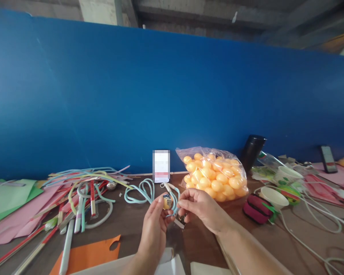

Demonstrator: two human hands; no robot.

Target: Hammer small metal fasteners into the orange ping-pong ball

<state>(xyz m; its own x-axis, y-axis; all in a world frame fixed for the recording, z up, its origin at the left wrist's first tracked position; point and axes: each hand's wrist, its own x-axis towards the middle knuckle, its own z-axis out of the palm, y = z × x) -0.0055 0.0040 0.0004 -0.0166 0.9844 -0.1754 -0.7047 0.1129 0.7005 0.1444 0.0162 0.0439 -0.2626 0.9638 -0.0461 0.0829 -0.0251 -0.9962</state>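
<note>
In the head view, a shiny ball [167, 202] is held at the fingertips of the left hand [154, 223], between thumb and fingers, above the table [199, 244]. It lies at the upper right edge of that hand, just beside the fingertips of the right hand [199, 210]. The right thumb and fingers are drawn close together by a blue cord [175, 200]; whether it is gripped cannot be told.

The ball's lower part is partly covered by the left fingers. A dark piece [181, 219] under the right fingertips is mostly hidden and cannot be identified. Both forearms are cut off by the lower edge, and the card [161, 168] behind is pixelated.

The ball looks round, so its pointing cannot be read. The cord is curved between the hands, its loop stretched roughly away from the person toward the card. A blue coil [139, 201] is seen left of it, and a bag [215, 177] of orange balls beyond the right hand.
</note>
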